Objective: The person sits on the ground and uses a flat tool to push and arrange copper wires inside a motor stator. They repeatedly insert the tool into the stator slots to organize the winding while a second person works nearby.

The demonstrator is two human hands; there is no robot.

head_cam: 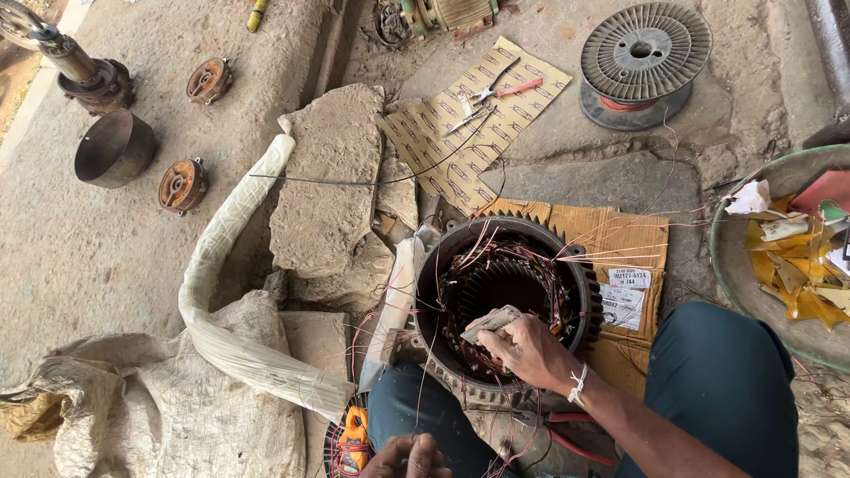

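A round motor stator (507,301) lies on its side on cardboard, its dark core ringed by red and copper winding wires. My right hand (529,350) reaches over its near rim and grips a small flat pale strip (492,320), pressing it toward the slots. A white thread is tied around that wrist. My left hand (405,457) shows only partly at the bottom edge, fingers curled, beside an orange-handled tool (356,443); whether it holds anything cannot be told. My knees in dark trousers flank the stator.
A wire spool (644,60) stands at the back right. Pliers (500,90) lie on a patterned sheet (474,119). A green basin (735,265) with yellow paper scraps is at right. Stone slabs, a rolled white sheet, sacks, rusty motor end covers and a metal can lie left.
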